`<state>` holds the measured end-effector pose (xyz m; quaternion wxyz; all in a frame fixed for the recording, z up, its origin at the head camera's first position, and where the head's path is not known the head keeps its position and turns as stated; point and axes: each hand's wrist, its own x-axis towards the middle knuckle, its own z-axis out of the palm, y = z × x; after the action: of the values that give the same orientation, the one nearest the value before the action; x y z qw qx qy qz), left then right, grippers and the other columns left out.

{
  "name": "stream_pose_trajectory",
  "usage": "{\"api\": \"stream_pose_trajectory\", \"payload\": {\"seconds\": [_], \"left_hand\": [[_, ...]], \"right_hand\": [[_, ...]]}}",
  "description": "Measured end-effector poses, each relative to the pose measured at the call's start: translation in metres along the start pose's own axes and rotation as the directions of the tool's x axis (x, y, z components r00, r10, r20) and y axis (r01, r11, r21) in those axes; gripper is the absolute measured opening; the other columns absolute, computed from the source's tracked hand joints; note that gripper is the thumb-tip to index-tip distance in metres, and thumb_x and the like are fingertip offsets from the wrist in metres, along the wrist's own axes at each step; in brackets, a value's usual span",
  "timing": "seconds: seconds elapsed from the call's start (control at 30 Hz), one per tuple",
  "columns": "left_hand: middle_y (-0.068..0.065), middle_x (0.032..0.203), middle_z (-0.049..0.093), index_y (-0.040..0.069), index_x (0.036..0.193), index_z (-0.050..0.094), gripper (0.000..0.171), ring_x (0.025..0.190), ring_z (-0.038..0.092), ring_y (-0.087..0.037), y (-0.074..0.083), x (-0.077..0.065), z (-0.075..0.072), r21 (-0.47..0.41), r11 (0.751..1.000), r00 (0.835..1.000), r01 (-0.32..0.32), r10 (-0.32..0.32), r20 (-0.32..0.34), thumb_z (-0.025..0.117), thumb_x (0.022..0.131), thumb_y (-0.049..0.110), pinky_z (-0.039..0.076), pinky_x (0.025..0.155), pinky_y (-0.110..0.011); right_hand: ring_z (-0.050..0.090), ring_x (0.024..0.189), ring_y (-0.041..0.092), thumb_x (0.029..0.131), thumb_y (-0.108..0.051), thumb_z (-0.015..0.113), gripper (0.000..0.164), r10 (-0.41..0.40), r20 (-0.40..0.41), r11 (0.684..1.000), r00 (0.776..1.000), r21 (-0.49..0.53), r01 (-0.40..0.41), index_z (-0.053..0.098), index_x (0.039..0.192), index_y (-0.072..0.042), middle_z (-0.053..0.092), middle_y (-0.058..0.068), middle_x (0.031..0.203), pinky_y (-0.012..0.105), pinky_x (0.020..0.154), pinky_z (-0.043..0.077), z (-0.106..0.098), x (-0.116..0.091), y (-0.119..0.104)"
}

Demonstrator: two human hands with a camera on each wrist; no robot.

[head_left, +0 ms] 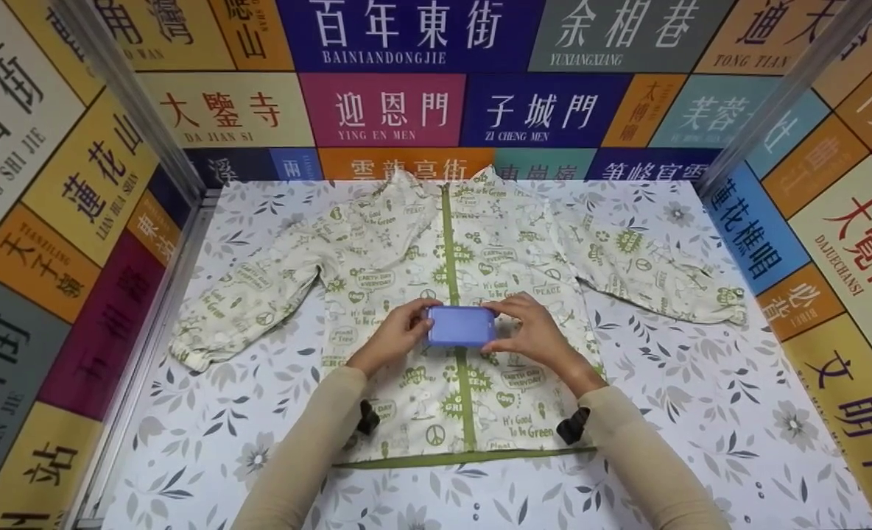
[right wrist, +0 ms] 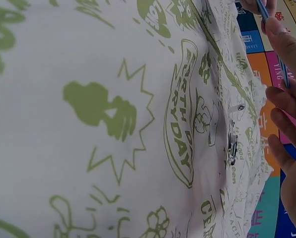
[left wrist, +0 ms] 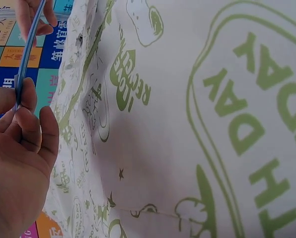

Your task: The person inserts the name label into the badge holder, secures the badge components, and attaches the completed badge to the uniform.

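Note:
A smartphone with a plain lilac-blue face is held level between both hands, above a spread-out jacket. My left hand pinches its left end between thumb and fingers. At the other end, the right hand grips it by the edges with thumb and forefinger. The left wrist view shows the phone edge-on as a thin blue strip. Beneath lies a white jacket printed with green words and drawings; a green strip runs down its middle, and both sleeves are spread outward. The hands and phone cover part of its front.
A table with a grey leaf-and-flower pattern carries the jacket. Panels of coloured signs stand at the back and both sides. In the right wrist view, a small metal piece shows on the jacket. Dark bands sit at the wrists.

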<state>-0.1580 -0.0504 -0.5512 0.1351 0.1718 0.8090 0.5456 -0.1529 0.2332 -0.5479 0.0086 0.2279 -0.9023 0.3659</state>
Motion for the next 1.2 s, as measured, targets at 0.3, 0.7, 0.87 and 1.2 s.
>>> {"api": "stream_pose_trajectory", "payload": {"seconds": [0.3,0.7,0.87,1.2], "left_hand": [[-0.003,0.085,0.056,0.006,0.136,0.056,0.038,0.071,0.048,-0.012,-0.0028,0.0014,0.0007,-0.019,1.000,1.000,0.023,-0.023,-0.020,0.059,0.098,0.007,0.042,0.063,-0.021],[-0.008,0.087,0.061,0.006,0.134,0.058,0.036,0.073,0.052,-0.012,-0.0020,0.0034,-0.0007,-0.077,0.996,0.999,0.041,-0.042,0.000,0.057,0.098,0.007,0.044,0.064,-0.023],[-0.019,0.091,0.066,0.003,0.130,0.061,0.035,0.072,0.057,-0.013,-0.0005,0.0024,-0.0011,-0.144,0.988,0.997,0.059,-0.065,-0.040,0.060,0.095,0.001,0.046,0.062,-0.022],[0.001,0.077,0.061,0.002,0.123,0.066,0.034,0.068,0.058,-0.007,-0.0066,0.0036,-0.0028,-0.182,0.979,0.990,0.087,-0.106,-0.096,0.069,0.089,0.002,0.049,0.063,-0.019]], "right_hand": [[0.057,0.119,0.027,0.061,-0.038,0.093,0.087,-0.068,0.043,0.994,0.997,-0.081,0.071,0.059,0.137,-0.014,0.065,0.004,0.125,0.052,0.107,0.045,0.0025,0.0000,-0.0037],[0.057,0.119,0.024,0.065,-0.046,0.088,0.083,-0.082,0.040,0.992,0.996,-0.094,0.085,0.060,0.137,-0.015,0.065,0.003,0.124,0.049,0.107,0.046,0.0038,-0.0012,-0.0041],[0.057,0.119,0.024,0.064,-0.045,0.089,0.085,-0.083,0.035,0.991,0.996,-0.105,0.086,0.059,0.137,-0.015,0.066,0.003,0.123,0.048,0.108,0.046,0.0042,0.0001,-0.0065],[0.059,0.114,0.023,0.063,-0.042,0.090,0.084,-0.116,0.038,0.985,0.992,-0.125,0.120,0.060,0.136,-0.012,0.067,0.003,0.119,0.046,0.105,0.049,0.0058,-0.0003,-0.0031]]}}
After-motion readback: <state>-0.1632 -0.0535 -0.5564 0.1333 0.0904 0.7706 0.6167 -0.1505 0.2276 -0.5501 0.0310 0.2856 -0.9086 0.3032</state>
